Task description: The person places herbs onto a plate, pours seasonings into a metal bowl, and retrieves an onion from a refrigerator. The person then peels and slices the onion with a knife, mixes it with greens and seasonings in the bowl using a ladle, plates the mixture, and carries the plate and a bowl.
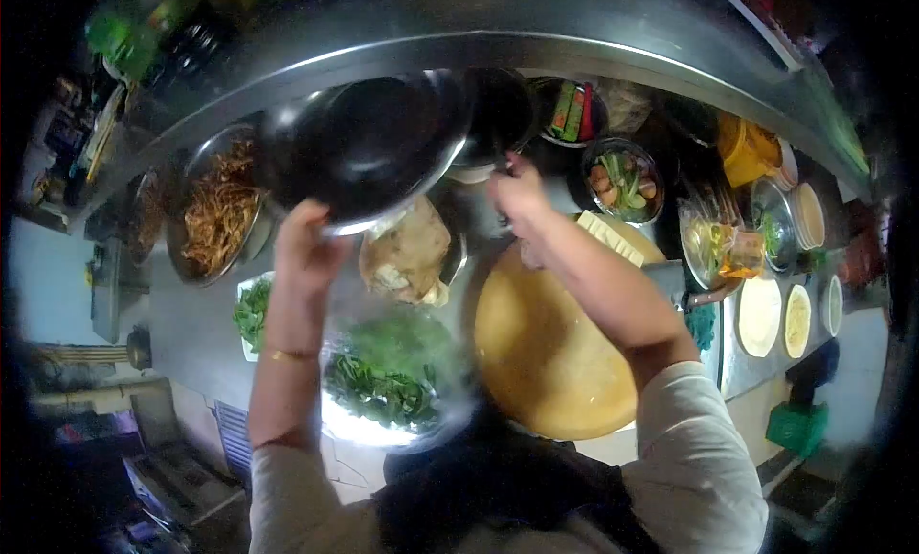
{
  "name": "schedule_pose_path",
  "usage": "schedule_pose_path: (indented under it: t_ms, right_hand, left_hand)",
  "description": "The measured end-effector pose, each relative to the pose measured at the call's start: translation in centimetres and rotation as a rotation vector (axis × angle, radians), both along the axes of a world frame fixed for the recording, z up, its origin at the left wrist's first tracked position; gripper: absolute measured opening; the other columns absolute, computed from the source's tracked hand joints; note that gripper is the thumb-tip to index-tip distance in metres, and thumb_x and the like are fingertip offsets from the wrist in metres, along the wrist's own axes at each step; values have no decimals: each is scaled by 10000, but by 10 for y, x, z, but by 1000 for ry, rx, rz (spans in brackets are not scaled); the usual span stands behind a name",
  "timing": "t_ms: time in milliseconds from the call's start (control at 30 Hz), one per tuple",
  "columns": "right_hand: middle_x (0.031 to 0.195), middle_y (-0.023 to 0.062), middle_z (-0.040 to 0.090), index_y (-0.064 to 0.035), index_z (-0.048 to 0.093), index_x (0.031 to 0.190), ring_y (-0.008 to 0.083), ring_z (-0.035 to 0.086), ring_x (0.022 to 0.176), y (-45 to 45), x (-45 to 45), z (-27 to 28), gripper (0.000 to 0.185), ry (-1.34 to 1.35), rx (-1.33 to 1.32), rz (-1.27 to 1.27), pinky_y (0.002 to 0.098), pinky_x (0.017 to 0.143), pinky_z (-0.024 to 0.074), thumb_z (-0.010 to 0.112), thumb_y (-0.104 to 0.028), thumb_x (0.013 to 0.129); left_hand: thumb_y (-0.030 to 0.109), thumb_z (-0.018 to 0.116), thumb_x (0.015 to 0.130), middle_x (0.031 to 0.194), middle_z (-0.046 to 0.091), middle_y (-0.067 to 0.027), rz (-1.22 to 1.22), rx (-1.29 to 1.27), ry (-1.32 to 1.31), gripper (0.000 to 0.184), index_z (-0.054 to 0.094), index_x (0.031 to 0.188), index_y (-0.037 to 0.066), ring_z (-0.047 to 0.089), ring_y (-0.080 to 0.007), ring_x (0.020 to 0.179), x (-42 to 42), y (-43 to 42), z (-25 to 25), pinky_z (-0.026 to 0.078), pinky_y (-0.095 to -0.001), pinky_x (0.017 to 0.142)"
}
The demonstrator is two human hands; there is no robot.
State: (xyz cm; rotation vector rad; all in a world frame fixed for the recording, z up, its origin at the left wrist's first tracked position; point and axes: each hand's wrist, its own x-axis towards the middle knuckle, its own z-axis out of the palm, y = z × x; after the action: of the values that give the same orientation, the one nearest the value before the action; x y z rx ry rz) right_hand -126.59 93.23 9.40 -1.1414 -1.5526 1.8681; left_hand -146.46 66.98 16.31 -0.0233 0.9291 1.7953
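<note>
My pale sleeves (704, 439) are nearest in the head view. My left grip (308, 240) holds the rim of the dark bowl (369, 138), just beyond it; my right grip (522, 195) is closed around a dark object (502, 210), unclear to me.

Premises: a kitchen, apparently of the catering type. Evidence noted: a metal table (201, 334) beneath a long overhead metal ledge (498, 45); a thick round cutting board (550, 348); a large metal bowl (373, 138); leafy greens (383, 387) in a wide basin (369, 436); shredded brown food (218, 214) and cut vegetables (624, 183) in separate vessels (180, 251).
</note>
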Motion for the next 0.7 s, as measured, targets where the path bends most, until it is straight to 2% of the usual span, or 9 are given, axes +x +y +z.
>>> schedule_pose_path:
  t_ms: [67,133,200,267,333,400,433,533,700]
  right_hand:
    - [832,63,602,-22,381,1322,137,552,693,-7,33,43,612,103,-178,-55,273,590,443,628,-20,762]
    - [861,85,619,15,374,1331,150,557,677,2,51,45,635,65,-128,4,291,578,448,624,-32,749]
    - [868,120,604,73,364,1330,164,543,646,13,58,47,641,-166,73,107,292,594,457,634,-64,765]
    - [803,84,607,51,396,1307,138,518,577,23,53,45,599,-239,126,116,262,519,411,606,-59,757]
    - [756,71,607,11,432,1272,136,509,533,35,46,45,540,-237,58,136,260,455,393,611,-87,772]
    - [739,64,608,-12,448,1249,137,505,513,39,41,53,510,-231,-37,168,265,427,388,617,-98,776]
    - [739,58,606,-47,508,1158,129,503,496,42,38,49,376,-250,-26,187,264,396,380,602,-117,801]
    - [739,50,598,-47,553,1078,111,502,501,52,31,37,260,-238,-84,276,253,387,369,577,-128,832]
    - [751,36,594,-46,578,1017,92,499,505,45,30,37,183,-169,-238,210,225,373,370,557,-144,864]
  left_hand:
    - [-4,545,714,1142,597,-167,326,-82,0,391,543,1103,-38,583,-311,1059,37,-39,27,487,-447,956]
    - [-29,545,684,1215,570,-164,366,0,-45,508,525,1192,-13,535,-325,1146,40,-96,11,417,-458,1036]
    - [-39,541,674,1206,576,-160,425,-5,-152,498,543,1171,-2,532,-322,1145,52,-134,9,401,-452,1050]
    - [-47,533,667,1194,580,-162,531,24,-210,491,546,1156,-5,535,-311,1136,66,-174,-9,403,-443,1048]
    - [-16,568,700,1190,567,-184,528,-5,-132,429,543,1128,-35,533,-301,1135,93,-184,1,400,-458,1041]
    - [-26,515,686,1241,527,-205,563,89,-188,489,508,1173,-58,498,-335,1171,108,-198,-5,341,-474,1082]
    - [-17,500,681,1257,514,-208,567,86,-188,508,496,1187,-58,486,-342,1181,115,-202,-5,335,-479,1083]
    - [-1,479,671,1275,496,-216,600,16,-225,535,473,1202,-62,463,-353,1201,126,-202,5,331,-490,1080]
    - [-3,481,690,1232,519,-219,621,-62,-230,486,482,1172,-70,484,-352,1170,125,-205,3,349,-491,1065]
